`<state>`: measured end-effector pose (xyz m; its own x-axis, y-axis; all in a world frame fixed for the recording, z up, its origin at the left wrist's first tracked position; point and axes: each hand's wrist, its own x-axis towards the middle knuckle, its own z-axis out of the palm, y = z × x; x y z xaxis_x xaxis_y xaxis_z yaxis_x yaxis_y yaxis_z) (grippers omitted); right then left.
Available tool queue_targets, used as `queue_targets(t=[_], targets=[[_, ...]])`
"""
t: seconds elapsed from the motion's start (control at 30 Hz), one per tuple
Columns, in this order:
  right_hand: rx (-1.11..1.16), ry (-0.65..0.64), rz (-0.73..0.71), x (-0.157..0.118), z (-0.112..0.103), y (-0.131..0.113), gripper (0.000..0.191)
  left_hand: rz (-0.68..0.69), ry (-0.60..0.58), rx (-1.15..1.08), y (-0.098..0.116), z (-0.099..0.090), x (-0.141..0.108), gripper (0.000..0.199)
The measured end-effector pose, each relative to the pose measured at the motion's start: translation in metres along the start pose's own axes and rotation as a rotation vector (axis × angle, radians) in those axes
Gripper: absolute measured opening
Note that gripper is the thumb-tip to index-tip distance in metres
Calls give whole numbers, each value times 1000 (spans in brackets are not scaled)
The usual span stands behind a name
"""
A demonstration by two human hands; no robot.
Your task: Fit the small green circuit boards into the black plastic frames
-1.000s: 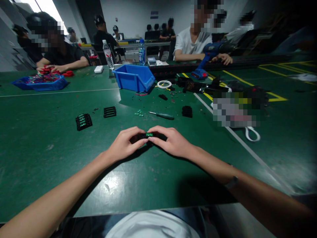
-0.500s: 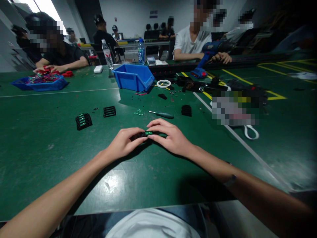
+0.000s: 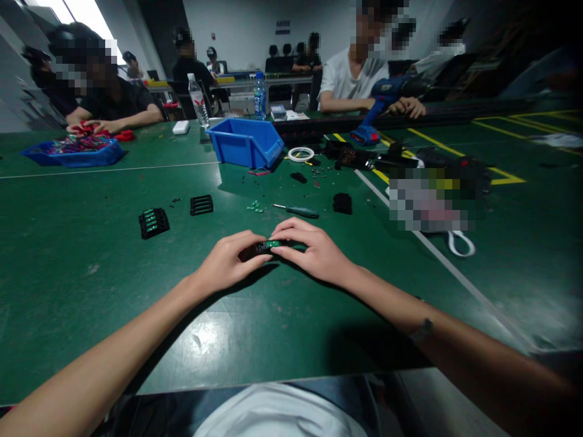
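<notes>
Between both hands, just over the green table (image 3: 218,340), is a small black housing with a green circuit board (image 3: 272,244) on it. My left hand (image 3: 232,258) grips its left end, thumb in front and fingers behind. My right hand (image 3: 312,249) pinches the right end around the board. Fingers cover much of the piece. Beyond the hands lie a screwdriver (image 3: 300,212) with a dark green handle and several small green boards (image 3: 255,207). To the left are a black slotted frame (image 3: 201,204) and black housings with green boards (image 3: 153,223).
Black parts (image 3: 342,203) lie to the right of the screwdriver. Farther back stand a blue bin (image 3: 246,142), a white tape ring (image 3: 301,154) and a blue cordless drill (image 3: 376,112). A co-worker's hands (image 3: 98,126) are at a blue tray (image 3: 86,159) of wires, far left.
Both hands keep their hold on the piece. Slightly more of its black part shows between the fingers. The table items stay put.
</notes>
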<state>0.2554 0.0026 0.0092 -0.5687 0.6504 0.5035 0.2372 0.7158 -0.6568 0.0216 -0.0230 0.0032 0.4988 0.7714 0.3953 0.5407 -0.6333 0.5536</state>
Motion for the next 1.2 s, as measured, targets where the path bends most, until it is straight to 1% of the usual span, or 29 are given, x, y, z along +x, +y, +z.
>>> queue_targets(t=[0.1, 0.17, 0.33, 0.47, 0.67, 1.0, 1.2], targets=[[13, -16, -1, -1, 1, 2, 15, 38, 56, 25, 3, -2, 1, 30], [24, -36, -10, -2, 3, 4, 15, 62, 73, 20, 5, -2, 2, 26], [25, -71, -27, -3, 5, 6, 14, 92, 13, -6, 6, -2, 1, 13], [19, -85, -38, -2, 4, 6, 13, 69, -26, 0, 5, -3, 0, 14], [-7, -100, -13, -2, 3, 7, 13, 27, -81, -31, 3, -5, 0, 18], [-52, -160, 43, -1, 5, 9, 16, 20, -159, -22, -3, -9, -1, 16], [-83, -143, 93, -1, 4, 12, 17, 17, -172, 37, -13, -21, -1, 14]])
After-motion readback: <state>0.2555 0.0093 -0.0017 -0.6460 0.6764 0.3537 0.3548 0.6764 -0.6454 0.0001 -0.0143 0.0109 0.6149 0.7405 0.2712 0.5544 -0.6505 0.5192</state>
